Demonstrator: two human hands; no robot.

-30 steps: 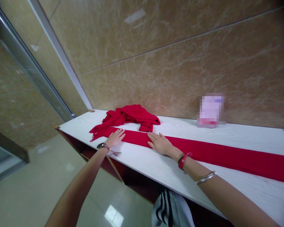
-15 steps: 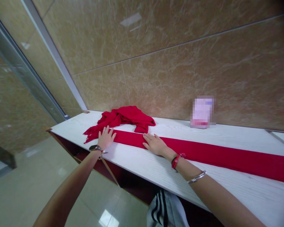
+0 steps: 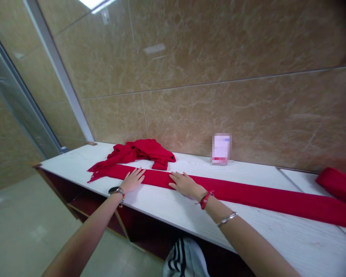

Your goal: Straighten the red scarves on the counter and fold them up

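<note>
A long red scarf (image 3: 242, 191) lies stretched flat along the white cabinet top. My left hand (image 3: 133, 180) rests palm down on it, fingers spread, near its left part. Farther right, my right hand (image 3: 186, 185) presses flat on the same scarf with its fingers extended. Behind my left hand is a crumpled red scarf (image 3: 144, 151), its fringed end (image 3: 95, 171) trailing to the left; it overlaps or meets the flat scarf's left end, and I cannot tell where one stops.
A blurred pink and white item (image 3: 220, 149) stands against the tiled wall (image 3: 184, 111). More red cloth (image 3: 338, 184) is bunched at the right. The white cabinet top (image 3: 190, 211) has open compartments (image 3: 150, 223) below its front edge. My knee in grey striped trousers (image 3: 184, 257) is against the front.
The view has turned rightward, bringing the red cloth at the right into sight. Both hands have shifted a little to the right along the flat scarf, the left now clear of the fringe.
</note>
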